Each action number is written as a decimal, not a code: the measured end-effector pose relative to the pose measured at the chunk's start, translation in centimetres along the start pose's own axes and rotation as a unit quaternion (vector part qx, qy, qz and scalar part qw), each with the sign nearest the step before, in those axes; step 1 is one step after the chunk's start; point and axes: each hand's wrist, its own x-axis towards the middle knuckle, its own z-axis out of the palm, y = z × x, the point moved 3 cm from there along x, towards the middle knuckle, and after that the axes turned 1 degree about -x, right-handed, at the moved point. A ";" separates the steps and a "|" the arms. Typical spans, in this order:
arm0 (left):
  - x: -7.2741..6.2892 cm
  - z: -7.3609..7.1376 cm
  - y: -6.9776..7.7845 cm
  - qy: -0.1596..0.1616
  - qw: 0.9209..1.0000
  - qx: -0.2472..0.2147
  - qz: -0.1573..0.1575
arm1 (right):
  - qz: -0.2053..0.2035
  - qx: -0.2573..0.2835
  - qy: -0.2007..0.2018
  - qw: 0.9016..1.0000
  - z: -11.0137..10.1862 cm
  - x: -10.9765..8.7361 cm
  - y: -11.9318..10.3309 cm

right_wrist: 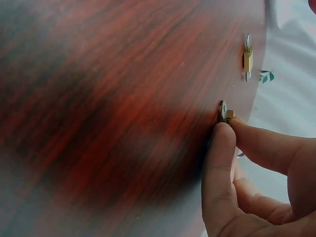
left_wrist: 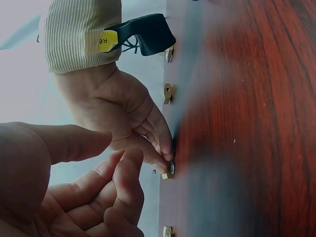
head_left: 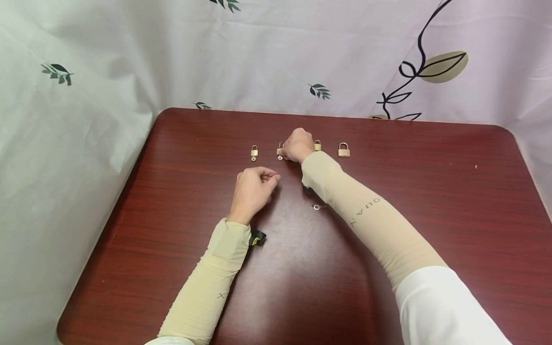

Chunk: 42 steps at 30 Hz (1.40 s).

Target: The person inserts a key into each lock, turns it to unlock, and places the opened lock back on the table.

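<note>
Pinched a small blocky brass padlock [right_wrist: 230, 114], round-headed silver key [right_wrist: 223, 109] at its near end, in the nearer right hand [head_left: 298, 145], lengthwise away from the body, ahead and rightward of the empty, loosely curled left hand [head_left: 253, 191].

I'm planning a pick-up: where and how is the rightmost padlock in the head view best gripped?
Probably pinch the rightmost padlock by the left and right sides of its brass-coloured body, with the hand coming from the near side and slightly above. The blocky body forms the near end, while the thin shackle points away.
</note>
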 end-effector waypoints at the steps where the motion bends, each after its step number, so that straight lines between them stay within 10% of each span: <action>1: 0.0 0.0 0.0 0.000 1.000 -0.001 0.000 | 0.000 0.001 -0.001 1.000 0.0 0.0 0.0; 42: 0.1 1.8 1.5 -0.036 0.997 0.054 0.032 | -0.021 -0.037 -0.019 0.999 -8.8 -2.1 2.9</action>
